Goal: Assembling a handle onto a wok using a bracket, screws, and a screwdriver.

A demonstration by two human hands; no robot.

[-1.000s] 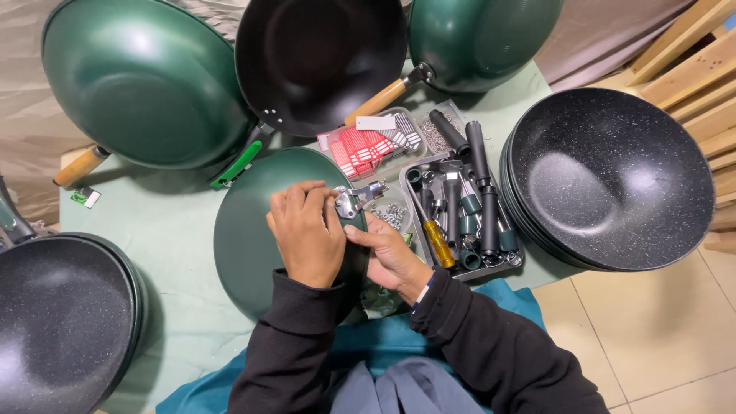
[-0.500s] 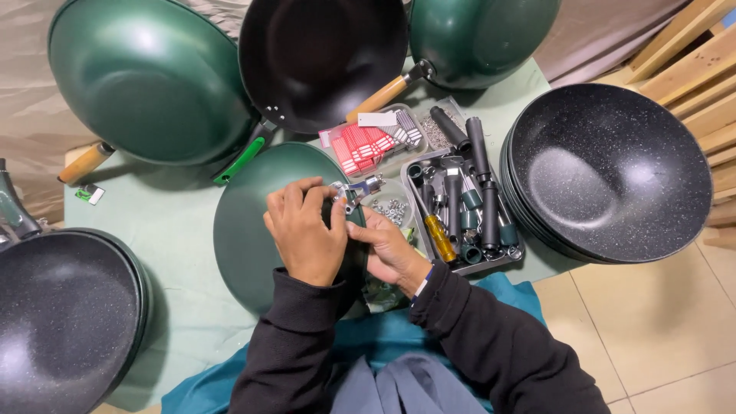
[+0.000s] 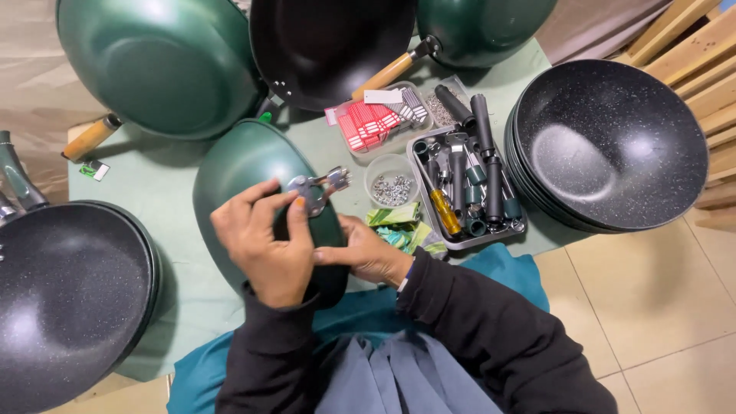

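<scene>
Since the frame half a second earlier, the green pan (image 3: 253, 199) was found to have been tipped further up on edge and drawn towards the body, and the metal bracket (image 3: 314, 188) was seen raised clear above its rim. The left hand (image 3: 264, 245) was closed on the bracket, pinched between thumb and fingertips, while the right hand (image 3: 368, 253) was pressed against the pan's lower right wall, steadying it; whether its fingers were curled under the rim could not be told. The pan was held over the green cloth (image 3: 153, 192) at the table's near edge, between a dark speckled pan (image 3: 54, 299) on the left and a grey tray (image 3: 468, 192) of handles and tools on the right. A small clear tub (image 3: 392, 184) of screws was noted just beside the bracket. It was judged that the step would be done well if the pan were kept firmly braced by the right hand so that it could not roll, and if the bracket were laid square against the wall, with its holes lined up, before any fastener was taken. A stack of black pans (image 3: 613, 146) was recorded well apart at the right.
</scene>
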